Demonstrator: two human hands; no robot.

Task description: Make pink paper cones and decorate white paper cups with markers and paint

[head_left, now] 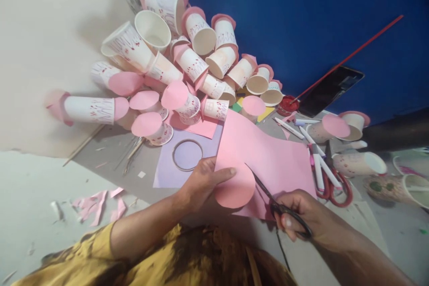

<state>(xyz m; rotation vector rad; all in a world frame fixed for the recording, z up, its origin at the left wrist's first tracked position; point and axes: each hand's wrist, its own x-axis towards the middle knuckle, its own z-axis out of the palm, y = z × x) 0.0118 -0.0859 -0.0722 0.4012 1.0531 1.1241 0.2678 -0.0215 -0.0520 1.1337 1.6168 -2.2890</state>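
My left hand (203, 181) pinches a pink paper circle (237, 191), its thumb lying across the top face. Behind the circle, a large pink paper sheet (268, 147) spreads over the table with its far edge curling up; whether my left fingers also grip this sheet is hidden. Black-handled scissors (291, 215) are in my right hand (303, 208), with their blades pointing up and left along the circle's right edge. Left of the sheet, a thin ring (173, 157) lies on lilac paper (166, 176).
Many decorated paper cups (191, 63) with pink paper pieces are piled at the back. White markers (318, 174), red-handled scissors (346, 192) and a phone (330, 91) lie at the right. Pink paper scraps (95, 208) are on the floor at left.
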